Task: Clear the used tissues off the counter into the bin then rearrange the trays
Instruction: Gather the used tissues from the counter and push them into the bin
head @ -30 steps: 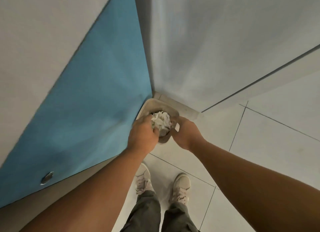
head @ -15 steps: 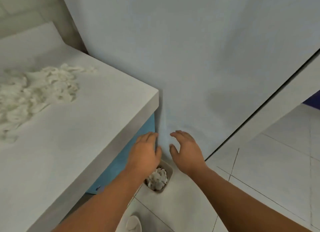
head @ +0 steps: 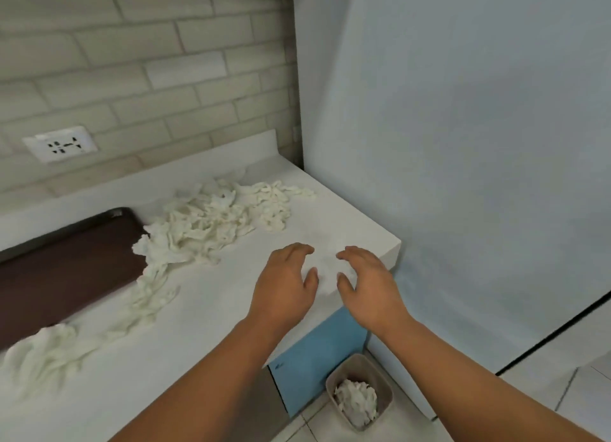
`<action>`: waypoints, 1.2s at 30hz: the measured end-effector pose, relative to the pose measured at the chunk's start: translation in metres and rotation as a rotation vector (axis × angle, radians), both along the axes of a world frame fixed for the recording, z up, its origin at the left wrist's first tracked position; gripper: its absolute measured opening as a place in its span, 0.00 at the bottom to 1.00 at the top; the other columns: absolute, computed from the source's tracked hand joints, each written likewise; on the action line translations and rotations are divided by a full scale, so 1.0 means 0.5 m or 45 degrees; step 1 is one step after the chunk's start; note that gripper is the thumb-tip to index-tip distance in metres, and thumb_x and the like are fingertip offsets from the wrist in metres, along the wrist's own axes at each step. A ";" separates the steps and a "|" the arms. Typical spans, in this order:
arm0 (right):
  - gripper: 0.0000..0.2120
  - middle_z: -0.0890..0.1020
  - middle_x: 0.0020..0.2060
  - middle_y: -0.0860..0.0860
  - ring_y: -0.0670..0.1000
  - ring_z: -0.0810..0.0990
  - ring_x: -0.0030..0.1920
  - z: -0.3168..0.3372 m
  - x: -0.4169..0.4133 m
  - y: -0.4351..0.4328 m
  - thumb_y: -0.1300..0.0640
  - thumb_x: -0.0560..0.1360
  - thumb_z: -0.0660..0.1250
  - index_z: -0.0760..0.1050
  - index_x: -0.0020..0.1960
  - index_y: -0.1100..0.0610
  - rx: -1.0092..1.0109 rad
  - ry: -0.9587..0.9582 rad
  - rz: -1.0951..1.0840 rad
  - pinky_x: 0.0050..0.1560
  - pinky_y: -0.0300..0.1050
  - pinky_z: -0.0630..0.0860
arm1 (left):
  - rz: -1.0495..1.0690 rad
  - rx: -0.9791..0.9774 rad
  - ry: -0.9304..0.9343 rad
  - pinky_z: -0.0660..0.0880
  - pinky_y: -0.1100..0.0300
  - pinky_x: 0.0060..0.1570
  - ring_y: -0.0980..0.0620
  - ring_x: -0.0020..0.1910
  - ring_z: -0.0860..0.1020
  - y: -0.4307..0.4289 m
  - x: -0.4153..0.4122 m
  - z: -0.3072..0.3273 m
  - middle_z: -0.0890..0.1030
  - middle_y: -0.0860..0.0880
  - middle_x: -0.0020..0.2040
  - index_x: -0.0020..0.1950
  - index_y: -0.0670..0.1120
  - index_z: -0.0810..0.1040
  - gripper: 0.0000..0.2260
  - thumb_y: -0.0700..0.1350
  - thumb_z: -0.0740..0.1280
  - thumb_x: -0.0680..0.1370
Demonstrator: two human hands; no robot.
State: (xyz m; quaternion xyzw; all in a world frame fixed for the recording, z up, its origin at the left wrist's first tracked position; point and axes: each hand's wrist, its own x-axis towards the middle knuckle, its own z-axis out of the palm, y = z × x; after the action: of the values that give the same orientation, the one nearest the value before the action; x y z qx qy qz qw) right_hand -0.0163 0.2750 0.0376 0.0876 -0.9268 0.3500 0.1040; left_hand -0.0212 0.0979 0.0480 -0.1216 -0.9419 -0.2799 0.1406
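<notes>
- The left hand (head: 284, 289) and right hand (head: 370, 286) are side by side over the counter (head: 215, 309) corner.
- Tissues (head: 211, 223) lie on the counter at 10 o'clock from the hands, trailing toward 8.
- The tray (head: 66, 263) lies at 9 o'clock, touching the tissues.
- The bin (head: 385, 388) stands on the floor at 5 o'clock, with a wad (head: 357, 400) inside.

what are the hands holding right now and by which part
Nothing is held. The left hand and right hand are both open and empty above the counter corner; the tissues lie apart from them.

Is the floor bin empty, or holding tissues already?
Not empty: a crumpled white wad of tissues lies inside the bin, partly filling it.
</notes>
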 end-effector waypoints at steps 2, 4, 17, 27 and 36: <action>0.19 0.73 0.69 0.51 0.50 0.67 0.71 0.004 -0.007 -0.068 0.57 0.78 0.64 0.73 0.68 0.54 0.022 -0.003 0.103 0.72 0.41 0.61 | 0.074 -0.019 -0.001 0.65 0.64 0.62 0.53 0.67 0.70 -0.074 0.008 -0.002 0.75 0.53 0.68 0.70 0.49 0.73 0.17 0.49 0.64 0.81; 0.19 0.72 0.70 0.50 0.49 0.66 0.72 0.006 -0.014 -0.141 0.56 0.78 0.63 0.72 0.69 0.53 0.045 -0.028 0.199 0.73 0.43 0.62 | 0.131 -0.068 -0.023 0.67 0.63 0.62 0.51 0.67 0.71 -0.154 0.014 -0.012 0.76 0.52 0.67 0.68 0.49 0.74 0.16 0.48 0.65 0.80; 0.20 0.73 0.68 0.48 0.50 0.68 0.69 -0.032 -0.084 -0.539 0.53 0.79 0.62 0.70 0.70 0.52 0.237 -0.220 0.522 0.68 0.44 0.67 | 0.503 -0.325 -0.361 0.74 0.56 0.56 0.49 0.58 0.72 -0.596 0.023 -0.059 0.77 0.50 0.60 0.65 0.49 0.77 0.16 0.51 0.67 0.78; 0.20 0.75 0.61 0.48 0.53 0.70 0.63 -0.100 -0.111 -0.680 0.45 0.77 0.63 0.72 0.68 0.47 0.738 -0.179 0.620 0.57 0.49 0.72 | 0.229 -0.524 -0.714 0.68 0.57 0.49 0.52 0.52 0.71 -0.726 0.058 -0.109 0.72 0.56 0.49 0.53 0.54 0.74 0.23 0.69 0.69 0.69; 0.08 0.81 0.42 0.53 0.54 0.78 0.43 -0.099 -0.129 -0.694 0.59 0.81 0.58 0.77 0.52 0.57 0.324 -0.227 0.505 0.42 0.45 0.70 | 0.175 -0.128 -0.530 0.70 0.58 0.39 0.55 0.36 0.73 -0.754 0.030 -0.095 0.77 0.53 0.38 0.40 0.48 0.76 0.10 0.50 0.68 0.79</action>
State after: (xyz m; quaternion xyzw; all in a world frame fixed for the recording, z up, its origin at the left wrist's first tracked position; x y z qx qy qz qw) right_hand -0.0811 -0.0717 -0.0119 0.2491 -0.9336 0.2505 -0.0606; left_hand -0.0060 -0.2790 0.0005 -0.0034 -0.9694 -0.2415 -0.0444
